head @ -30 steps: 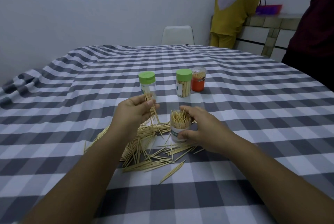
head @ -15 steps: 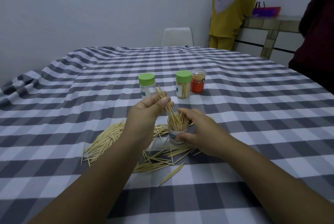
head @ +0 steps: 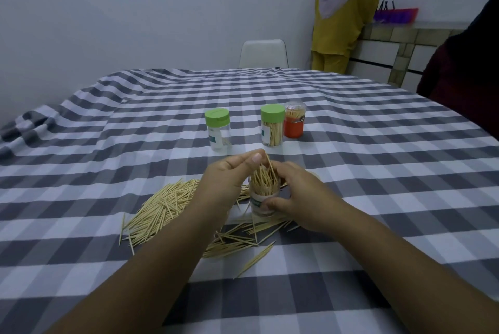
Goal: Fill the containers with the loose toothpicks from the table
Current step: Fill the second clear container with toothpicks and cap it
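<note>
- You are pinching a small bunch of toothpicks between the thumb and fingers of your left hand, right over the mouth of the open container; keep them bundled and upright so the points are heading down together.
- Your right hand is curling around the container, thumb on the label at the front, fingers wrapped behind; that grip is steadying it on the checked tablecloth, so hold it firm while the bunch is going in.
- The container is looking nearly full, with sticks fanning above the rim; it seems the new ones are sliding in among them, though the tips are too blurred to be sure.
- Try loosening the pinch only once the lower ends are sitting inside the rim, or strays may be tipping out over the edge.
- The loose toothpicks are lying in a heap to the left of the container, with more scattered in front of it, so plenty is waiting.
- Behind, a near-empty green-lidded jar is standing beside a full green-lidded jar, with an orange jar just to the right of that; the near-empty one looks your likely next target.
</note>
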### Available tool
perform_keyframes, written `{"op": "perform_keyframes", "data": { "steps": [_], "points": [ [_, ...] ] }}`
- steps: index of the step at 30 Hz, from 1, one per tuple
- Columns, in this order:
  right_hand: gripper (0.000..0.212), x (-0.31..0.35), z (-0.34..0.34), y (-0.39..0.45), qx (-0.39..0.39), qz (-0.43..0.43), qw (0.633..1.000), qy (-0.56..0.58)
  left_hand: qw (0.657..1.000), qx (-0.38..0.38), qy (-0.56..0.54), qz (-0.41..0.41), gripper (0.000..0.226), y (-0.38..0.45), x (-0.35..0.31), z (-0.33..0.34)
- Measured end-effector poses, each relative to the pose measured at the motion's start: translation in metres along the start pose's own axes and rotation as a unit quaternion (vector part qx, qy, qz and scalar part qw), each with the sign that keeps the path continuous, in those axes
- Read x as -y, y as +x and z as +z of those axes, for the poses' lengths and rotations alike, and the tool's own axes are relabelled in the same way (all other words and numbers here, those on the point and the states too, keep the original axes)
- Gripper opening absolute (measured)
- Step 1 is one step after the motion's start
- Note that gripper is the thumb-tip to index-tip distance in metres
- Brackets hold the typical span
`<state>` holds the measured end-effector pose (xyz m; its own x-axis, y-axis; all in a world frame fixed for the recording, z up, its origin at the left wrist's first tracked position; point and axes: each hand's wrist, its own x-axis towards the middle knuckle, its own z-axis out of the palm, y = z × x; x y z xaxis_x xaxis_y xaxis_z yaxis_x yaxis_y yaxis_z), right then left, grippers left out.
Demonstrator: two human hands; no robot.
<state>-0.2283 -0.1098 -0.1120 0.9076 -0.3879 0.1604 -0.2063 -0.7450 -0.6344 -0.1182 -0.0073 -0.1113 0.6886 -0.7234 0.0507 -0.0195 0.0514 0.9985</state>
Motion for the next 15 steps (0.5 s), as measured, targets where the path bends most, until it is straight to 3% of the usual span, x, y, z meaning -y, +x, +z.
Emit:
{"op": "perform_keyframes", "data": {
  "steps": [6,15],
  "points": [
    [0.065,0.000,0.000,-0.001,-0.001,0.001,1.000,0.006,0.999,0.025,0.021,0.012,0.026,-0.003,-0.006,-0.006],
    [0.071,0.001,-0.002,-0.001,0.014,0.008,1.000,0.000,0.983,0.003,0.186,0.010,0.024,0.005,-0.007,-0.036]
  ]
}}
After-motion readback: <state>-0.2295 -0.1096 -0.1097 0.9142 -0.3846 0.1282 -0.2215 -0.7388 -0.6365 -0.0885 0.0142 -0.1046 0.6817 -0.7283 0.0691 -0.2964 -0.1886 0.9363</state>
